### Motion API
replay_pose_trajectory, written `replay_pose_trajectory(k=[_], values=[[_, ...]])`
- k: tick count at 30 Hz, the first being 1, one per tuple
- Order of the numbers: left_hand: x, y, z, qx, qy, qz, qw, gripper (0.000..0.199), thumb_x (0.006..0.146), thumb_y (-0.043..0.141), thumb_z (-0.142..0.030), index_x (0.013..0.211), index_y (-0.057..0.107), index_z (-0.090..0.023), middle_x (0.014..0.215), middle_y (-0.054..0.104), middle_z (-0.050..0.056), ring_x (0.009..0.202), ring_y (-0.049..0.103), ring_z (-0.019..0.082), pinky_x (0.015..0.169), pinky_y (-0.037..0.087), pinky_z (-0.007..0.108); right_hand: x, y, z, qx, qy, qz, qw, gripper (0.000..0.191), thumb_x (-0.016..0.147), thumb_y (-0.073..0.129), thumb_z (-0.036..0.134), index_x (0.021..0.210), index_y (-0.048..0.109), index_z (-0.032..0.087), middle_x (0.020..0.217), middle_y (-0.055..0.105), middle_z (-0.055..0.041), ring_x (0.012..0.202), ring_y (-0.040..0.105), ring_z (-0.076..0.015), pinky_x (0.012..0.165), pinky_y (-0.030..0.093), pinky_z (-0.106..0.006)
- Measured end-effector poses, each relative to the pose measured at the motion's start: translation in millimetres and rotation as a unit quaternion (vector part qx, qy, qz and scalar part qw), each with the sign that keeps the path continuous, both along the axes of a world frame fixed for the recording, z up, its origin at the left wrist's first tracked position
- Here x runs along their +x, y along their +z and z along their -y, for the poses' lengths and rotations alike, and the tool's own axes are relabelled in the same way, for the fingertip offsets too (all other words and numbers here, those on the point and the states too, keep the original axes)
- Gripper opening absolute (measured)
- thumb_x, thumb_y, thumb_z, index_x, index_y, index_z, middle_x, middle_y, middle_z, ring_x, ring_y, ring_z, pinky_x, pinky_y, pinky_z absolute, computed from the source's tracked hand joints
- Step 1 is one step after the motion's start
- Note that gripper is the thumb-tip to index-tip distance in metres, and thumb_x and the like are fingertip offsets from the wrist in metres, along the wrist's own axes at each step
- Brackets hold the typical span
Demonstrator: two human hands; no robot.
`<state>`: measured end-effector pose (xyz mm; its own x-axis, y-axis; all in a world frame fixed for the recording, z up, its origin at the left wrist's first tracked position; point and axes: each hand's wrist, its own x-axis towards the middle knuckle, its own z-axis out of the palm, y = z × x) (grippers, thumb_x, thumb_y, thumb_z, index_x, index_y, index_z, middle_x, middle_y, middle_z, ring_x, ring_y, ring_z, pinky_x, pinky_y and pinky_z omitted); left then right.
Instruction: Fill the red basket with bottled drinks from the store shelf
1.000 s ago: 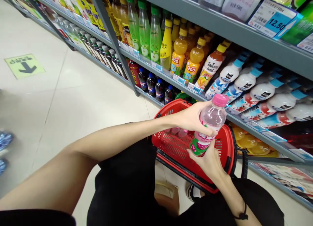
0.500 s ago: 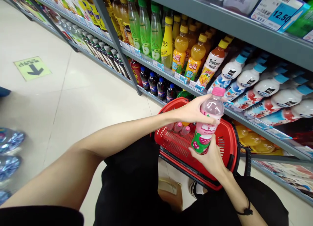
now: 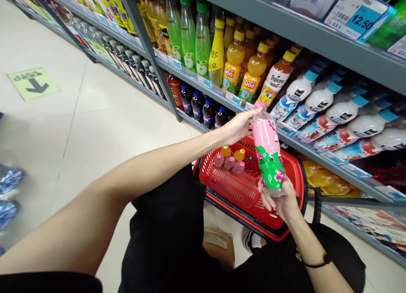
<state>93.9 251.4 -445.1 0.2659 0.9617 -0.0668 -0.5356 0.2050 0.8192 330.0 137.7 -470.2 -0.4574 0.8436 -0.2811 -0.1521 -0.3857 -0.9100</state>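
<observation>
A large bottle (image 3: pixel 268 151) with a pink cap and a pink and green label is held between my two hands above the red basket (image 3: pixel 236 198). Around its neck and cap, my left hand (image 3: pixel 242 126) has its fingers closed. My right hand (image 3: pixel 279 198) supports the bottle's bottom end, fingers curled about the base. The bottle leans slightly, cap up and to the left. Inside the basket stand small bottles with pink caps (image 3: pixel 229 162) and orange ones (image 3: pixel 239 154), at its far left part.
Shelves (image 3: pixel 190 76) of drinks run diagonally behind the basket, with white bottles (image 3: pixel 322 100) at the right. A floor sticker (image 3: pixel 33 83) with an arrow lies at the left. Wrapped bottles (image 3: pixel 9 179) stand at the left edge. A brown stool (image 3: pixel 218 246) shows below the basket.
The large bottle has turned, showing another side of its label. My left hand has shifted up to its neck and cap, and my right hand has moved to its base.
</observation>
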Motion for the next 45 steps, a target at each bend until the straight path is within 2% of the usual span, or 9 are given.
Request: replay_pose_trajectory(k=[3, 9, 14, 18, 25, 31, 39, 42, 45], values=[[2.5, -1.2, 1.4, -0.017, 0.036, -0.015, 0.999, 0.054, 0.085, 0.074, -0.061, 0.114, 0.07, -0.016, 0.118, 0.072, 0.013, 0.107, 0.064, 0.024, 0.097, 0.046, 0.035, 1.8, 11.7, -5.1, -0.061, 0.018, -0.021, 0.998, 0.069, 0.081, 0.055, 0.088, 0.09, 0.057, 0.019, 0.069, 0.059, -0.0004, 0.032, 0.02, -0.0028, 0.029, 0.025, -0.021], [8.2, -7.9, -0.3, -0.046, 0.065, -0.054, 0.995, 0.059, 0.078, 0.078, -0.069, 0.104, 0.073, -0.015, 0.105, 0.072, 0.012, 0.093, 0.061, 0.022, 0.087, 0.045, 0.035, 2.1, 24.7, -10.9, -0.142, -0.021, -0.077, 0.987, 0.067, 0.088, 0.039, 0.088, 0.084, 0.054, 0.022, 0.051, 0.044, 0.005, 0.027, 0.011, -0.0045, 0.025, 0.009, -0.02], [8.8, -16.8, -5.2, -0.059, 0.062, -0.045, 0.995, 0.053, 0.079, 0.079, -0.065, 0.099, 0.073, -0.015, 0.099, 0.072, 0.009, 0.088, 0.059, 0.02, 0.086, 0.045, 0.033, 2.1, 20.6, -10.9, -0.143, -0.081, -0.063, 0.984, 0.058, 0.094, 0.043, 0.076, 0.077, 0.055, 0.022, 0.059, 0.052, -0.0004, 0.037, 0.039, -0.011, 0.039, 0.044, -0.025], [4.6, -17.8, -12.6, -0.06, 0.062, 0.02, 0.996, 0.044, 0.083, 0.078, -0.056, 0.094, 0.069, -0.014, 0.096, 0.072, 0.008, 0.087, 0.063, 0.019, 0.09, 0.048, 0.034, 1.3, 13.5, -11.4, -0.063, -0.07, 0.012, 0.996, 0.063, 0.095, 0.041, 0.077, 0.098, 0.065, 0.018, 0.083, 0.068, -0.0105, 0.07, 0.067, -0.0237, 0.064, 0.061, -0.038], [-7.9, -4.9, -14.0, -0.071, 0.064, 0.025, 0.995, 0.05, 0.086, 0.068, -0.065, 0.096, 0.067, -0.015, 0.1, 0.076, 0.009, 0.087, 0.069, 0.018, 0.093, 0.054, 0.035, 2.7, 0.6, -18.5, 0.132, -0.147, 0.093, 0.976, 0.078, 0.086, 0.078, 0.054, 0.151, 0.049, 0.023, 0.136, 0.063, -0.0148, 0.088, 0.071, -0.0227, 0.067, 0.065, -0.037], [-9.1, -9.6, -10.7, -0.068, 0.022, 0.01, 0.997, 0.056, 0.09, 0.053, -0.069, 0.092, 0.07, -0.015, 0.103, 0.078, 0.012, 0.095, 0.073, 0.023, 0.1, 0.056, 0.041, 21.2, 0.7, -29.4, 0.409, -0.201, 0.154, 0.877, 0.094, 0.073, 0.094, 0.022, 0.154, 0.048, 0.026, 0.13, 0.066, -0.0114, 0.112, 0.071, -0.0267, 0.098, 0.063, -0.046], [-10.6, -10.3, -14.6, -0.037, 0.007, 0.013, 0.999, 0.05, 0.087, 0.047, -0.058, 0.09, 0.07, -0.014, 0.099, 0.079, 0.012, 0.092, 0.073, 0.023, 0.1, 0.057, 0.039, 47.7, -5.5, -44.8, 0.753, -0.071, 0.241, 0.609, 0.1, 0.074, 0.089, 0.003, 0.161, 0.043, 0.025, 0.145, 0.06, -0.0168, 0.129, 0.064, -0.0317, 0.1, 0.059, -0.049], [-11.3, -9.5, -13.4, -0.032, 0.002, 0.005, 0.999, 0.049, 0.087, 0.045, -0.056, 0.09, 0.069, -0.014, 0.099, 0.079, 0.012, 0.095, 0.074, 0.024, 0.1, 0.057, 0.039, 49.4, -4.1, -47.5, 0.776, -0.068, 0.264, 0.57, 0.098, 0.077, 0.087, 0.002, 0.161, 0.041, 0.022, 0.147, 0.059, -0.019, 0.13, 0.063, -0.032, 0.1, 0.059, -0.049], [-11.9, -7.9, -12.5, -0.015, 0.007, -0.023, 1.0, 0.051, 0.089, 0.041, -0.057, 0.09, 0.068, -0.013, 0.101, 0.078, 0.012, 0.095, 0.073, 0.024, 0.096, 0.059, 0.039, 44.4, -6.8, -44.5, 0.759, -0.071, 0.267, 0.59, 0.095, 0.079, 0.088, 0.007, 0.16, 0.041, 0.022, 0.143, 0.061, -0.0186, 0.127, 0.065, -0.0318, 0.099, 0.061, -0.05]])
